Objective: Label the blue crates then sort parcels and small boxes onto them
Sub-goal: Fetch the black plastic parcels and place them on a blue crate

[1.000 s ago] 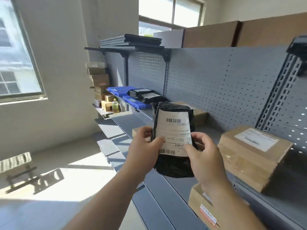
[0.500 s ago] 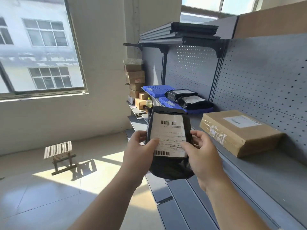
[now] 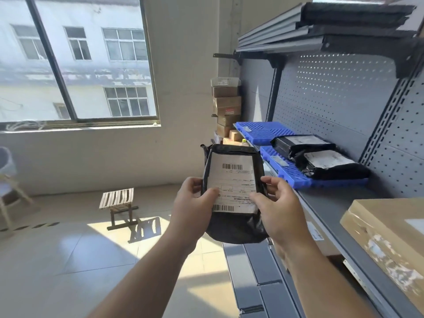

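Note:
I hold a black plastic parcel [image 3: 234, 223] with a white shipping label upright in front of me. My left hand [image 3: 192, 205] grips its left edge and my right hand [image 3: 277, 207] grips its right edge, thumbs on the label. Two blue crates lie flat on the grey shelf to the right: the near blue crate [image 3: 286, 171] carries two black parcels [image 3: 330, 161], each with a white label, and the far blue crate [image 3: 259, 131] is bare except for a small tag. A brown cardboard box [image 3: 385, 235] sits on the shelf at the right edge.
The grey shelf [image 3: 330, 203] has a pegboard back and lower shelves below. Stacked cardboard boxes [image 3: 227, 104] with a white basket on top stand at the shelf's far end. A small wooden stool [image 3: 118, 203] stands on the tiled floor under a large window.
The view has swung left along the shelf and the blue crates are nearer. Both hands keep the same grip on the black parcel.

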Demonstrator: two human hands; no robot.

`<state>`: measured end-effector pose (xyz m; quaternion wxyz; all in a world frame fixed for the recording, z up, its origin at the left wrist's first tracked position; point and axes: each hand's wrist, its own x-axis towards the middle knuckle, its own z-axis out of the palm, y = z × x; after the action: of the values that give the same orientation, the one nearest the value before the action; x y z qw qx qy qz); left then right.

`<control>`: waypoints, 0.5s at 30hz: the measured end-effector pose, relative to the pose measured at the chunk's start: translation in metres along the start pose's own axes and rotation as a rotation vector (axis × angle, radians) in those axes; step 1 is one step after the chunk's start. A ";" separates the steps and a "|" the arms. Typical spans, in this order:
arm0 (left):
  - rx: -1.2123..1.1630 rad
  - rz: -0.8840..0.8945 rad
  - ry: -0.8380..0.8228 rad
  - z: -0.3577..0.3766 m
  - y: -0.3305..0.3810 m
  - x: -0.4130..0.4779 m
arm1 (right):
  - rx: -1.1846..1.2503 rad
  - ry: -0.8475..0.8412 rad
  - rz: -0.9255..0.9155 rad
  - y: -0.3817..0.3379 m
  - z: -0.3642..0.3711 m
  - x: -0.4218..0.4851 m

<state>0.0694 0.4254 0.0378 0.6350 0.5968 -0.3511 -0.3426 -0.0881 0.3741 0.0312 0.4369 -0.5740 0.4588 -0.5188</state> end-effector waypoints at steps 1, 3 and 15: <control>0.003 -0.004 0.002 0.001 -0.003 0.014 | -0.011 0.000 -0.002 0.003 0.005 0.012; 0.009 -0.008 -0.011 0.006 -0.009 0.044 | -0.045 0.003 -0.006 0.008 0.014 0.037; 0.035 0.005 -0.288 0.061 -0.006 0.249 | -0.203 0.298 0.000 0.017 0.061 0.195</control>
<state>0.1466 0.1807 0.0436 0.5684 0.5516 -0.4461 -0.4168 -0.0211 0.1809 0.0473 0.3039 -0.5320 0.5687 -0.5488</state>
